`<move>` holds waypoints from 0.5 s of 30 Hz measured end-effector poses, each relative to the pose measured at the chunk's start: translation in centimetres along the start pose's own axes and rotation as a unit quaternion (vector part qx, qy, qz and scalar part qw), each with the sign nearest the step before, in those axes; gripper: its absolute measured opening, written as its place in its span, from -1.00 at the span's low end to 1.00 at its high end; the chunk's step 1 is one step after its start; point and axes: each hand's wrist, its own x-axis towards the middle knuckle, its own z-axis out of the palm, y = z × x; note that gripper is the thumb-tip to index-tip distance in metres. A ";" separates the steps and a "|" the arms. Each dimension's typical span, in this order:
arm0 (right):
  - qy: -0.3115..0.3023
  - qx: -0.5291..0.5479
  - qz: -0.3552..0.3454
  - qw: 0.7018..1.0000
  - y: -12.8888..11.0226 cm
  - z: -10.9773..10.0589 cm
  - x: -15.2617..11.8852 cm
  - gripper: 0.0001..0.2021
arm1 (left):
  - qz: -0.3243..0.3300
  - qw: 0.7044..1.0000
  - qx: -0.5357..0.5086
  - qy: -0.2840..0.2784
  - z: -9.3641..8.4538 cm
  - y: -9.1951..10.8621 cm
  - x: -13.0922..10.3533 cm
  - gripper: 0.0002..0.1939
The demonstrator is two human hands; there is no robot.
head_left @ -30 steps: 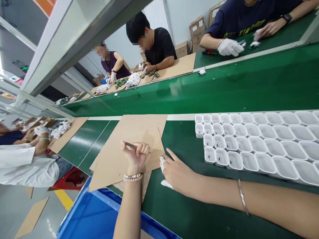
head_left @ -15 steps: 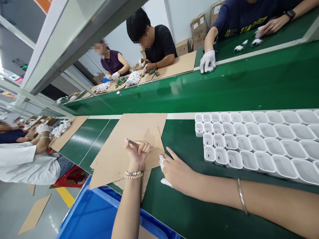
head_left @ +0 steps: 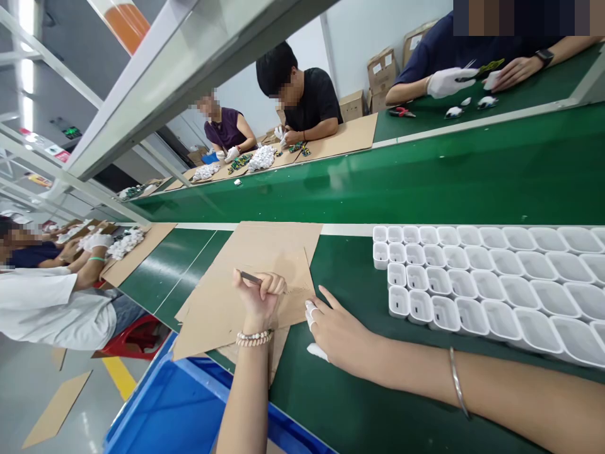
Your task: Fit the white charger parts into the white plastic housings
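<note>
My left hand, palm up with a beaded bracelet at the wrist, is above the cardboard sheet. Its fingers are closed around a slim dark tool, mostly hidden in the grip; its exact kind does not show. My right hand rests at the right edge of the cardboard, fingers apart, with white coverings on some fingers. A white tip shows at its near side, perhaps the covered thumb. I see nothing held in this hand. Small specks lie on the cardboard between the hands.
Rows of white open-topped cups stand on the green table right of my hands. A blue bin is below the table edge. Beyond the green belt, co-workers handle small white parts. Red-handled pliers lie near one.
The view has shifted slightly; my hands keep nearly the same pose. Across the belt, a co-worker's gloved hand has moved from the table edge back toward the other hand, uncovering red-handled pliers.
</note>
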 end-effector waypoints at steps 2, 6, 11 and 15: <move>0.012 0.007 0.003 1.000 0.0 0.2 0.0 -0.57 | -0.005 1.000 -0.001 0.001 0.1 -0.1 0.0 -0.17; 0.021 0.018 0.009 1.000 0.0 0.3 -0.1 -0.57 | -0.014 1.000 -0.009 0.008 0.3 -0.3 0.0 -0.16; 0.017 0.022 0.008 1.000 0.0 0.4 -0.1 -0.56 | -0.021 1.000 -0.020 0.010 0.3 -0.3 0.1 -0.15; 0.013 0.017 0.008 1.000 0.0 0.3 0.0 -0.56 | -0.021 0.999 -0.023 0.008 0.1 -0.4 0.2 -0.16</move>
